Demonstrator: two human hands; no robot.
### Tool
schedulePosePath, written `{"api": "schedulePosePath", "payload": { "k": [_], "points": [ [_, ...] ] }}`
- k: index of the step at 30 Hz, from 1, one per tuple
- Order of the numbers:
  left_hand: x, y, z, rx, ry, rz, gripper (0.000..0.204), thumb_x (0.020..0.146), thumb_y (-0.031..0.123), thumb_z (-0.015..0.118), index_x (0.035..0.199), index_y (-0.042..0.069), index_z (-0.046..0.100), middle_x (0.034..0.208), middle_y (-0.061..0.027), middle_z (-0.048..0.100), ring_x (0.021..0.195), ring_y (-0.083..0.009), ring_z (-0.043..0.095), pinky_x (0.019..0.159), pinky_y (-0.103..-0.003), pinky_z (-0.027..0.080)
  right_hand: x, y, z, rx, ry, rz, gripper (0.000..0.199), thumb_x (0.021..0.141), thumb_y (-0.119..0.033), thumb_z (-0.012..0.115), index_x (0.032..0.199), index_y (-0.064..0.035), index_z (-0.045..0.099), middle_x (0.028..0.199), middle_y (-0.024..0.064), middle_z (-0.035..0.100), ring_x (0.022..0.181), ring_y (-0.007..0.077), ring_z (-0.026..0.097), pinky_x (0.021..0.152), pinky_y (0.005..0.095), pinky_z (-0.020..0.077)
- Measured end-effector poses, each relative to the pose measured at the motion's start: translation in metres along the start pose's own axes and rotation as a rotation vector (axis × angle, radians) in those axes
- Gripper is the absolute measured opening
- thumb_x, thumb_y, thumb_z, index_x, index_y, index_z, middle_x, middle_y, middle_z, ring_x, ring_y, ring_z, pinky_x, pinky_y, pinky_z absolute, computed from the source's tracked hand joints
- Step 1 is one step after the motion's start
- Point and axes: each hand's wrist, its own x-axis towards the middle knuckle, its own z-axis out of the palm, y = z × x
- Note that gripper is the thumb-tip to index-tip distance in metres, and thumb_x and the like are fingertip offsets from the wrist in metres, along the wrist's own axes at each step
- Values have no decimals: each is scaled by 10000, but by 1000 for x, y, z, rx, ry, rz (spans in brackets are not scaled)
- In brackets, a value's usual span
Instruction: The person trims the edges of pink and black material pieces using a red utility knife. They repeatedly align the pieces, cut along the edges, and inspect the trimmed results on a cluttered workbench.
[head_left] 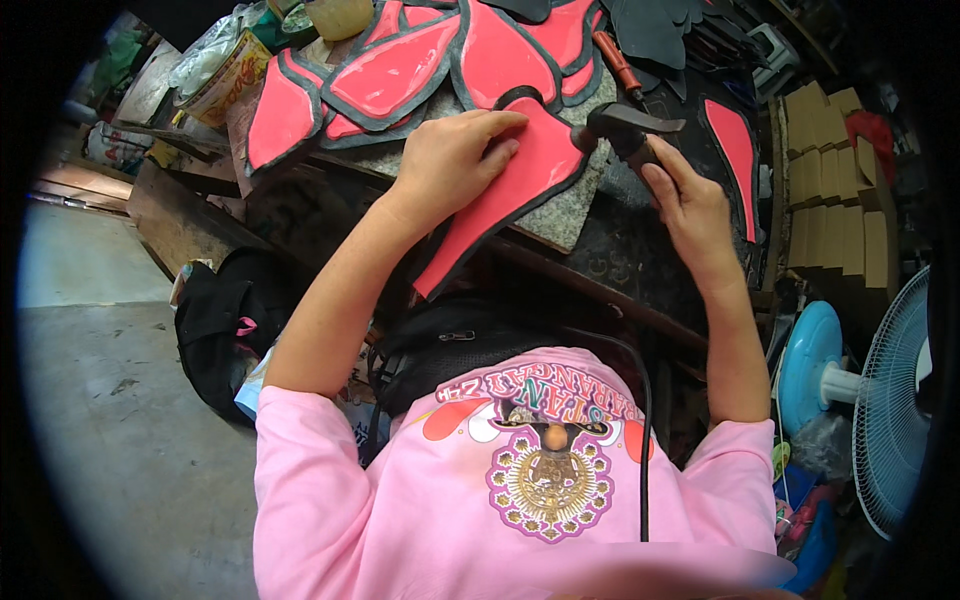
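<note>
My left hand (448,160) grips a bright pink cut piece (510,195) with a dark edge, probably a shoe upper part. Its index finger and thumb lie on the pink face, while the other fingers are partly hidden. The piece's narrow end hangs over the bench's near edge. In my right hand (690,205) is a hammer (630,122) with a dark head and a flat claw end, the fingers wrapped round its handle. The hammer's striking end is at the right edge of the pink piece, and I cannot tell whether it touches.
More pink pieces with dark borders (390,75) lie overlapped on the speckled stone slab (565,215). A red-handled tool (617,65) and another pink piece (735,150) are to the right. Stacked cardboard boxes (835,190) and a blue fan (905,400) stand beyond my right arm.
</note>
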Motion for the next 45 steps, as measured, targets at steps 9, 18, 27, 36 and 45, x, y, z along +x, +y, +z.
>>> {"api": "schedulePosePath", "payload": {
  "k": [9, 18, 27, 36, 45],
  "points": [
    [36, -1, 22, -41, 141, 175, 270, 891, 184, 647, 1146, 108, 689, 983, -107, 703, 870, -327, 684, 752, -421, 550, -13, -19, -10, 263, 132, -123, 317, 996, -212, 618, 1269, -52, 630, 809, 117, 628, 660, 120, 592, 627, 276, 483],
    [58, -11, 47, 155, 164, 168, 237, 908, 207, 597, 1099, 93, 678, 905, -129, 691, 837, -336, 687, 718, -451, 550, -12, -17, -17, 260, 123, -190, 320, 956, -217, 669, 1222, -40, 660, 949, 161, 716, 726, 233, 697, 650, 323, 534],
    [74, -21, 55, -169, 303, 86, 240, 885, 168, 651, 1099, 68, 692, 965, -166, 709, 916, -354, 684, 797, -440, 548, -6, -34, -14, -10, 9, -340, 285, 975, -200, 651, 1185, -8, 662, 819, 95, 657, 696, 138, 613, 660, 287, 506],
    [75, -18, 54, -41, 476, 140, 254, 876, 128, 645, 1127, 92, 667, 943, -133, 697, 841, -333, 685, 740, -423, 554, -15, -30, 1, -122, -73, -392, 327, 915, -258, 694, 1224, -150, 686, 858, 121, 680, 708, 305, 665, 616, 363, 526],
    [74, -18, 57, -15, 489, 122, 247, 871, 125, 644, 1114, 92, 672, 932, -128, 699, 837, -318, 689, 719, -411, 560, -26, -51, 5, -85, -137, -496, 375, 940, -248, 679, 1277, -86, 644, 830, 116, 668, 644, 278, 637, 604, 343, 514]
  ]
}}
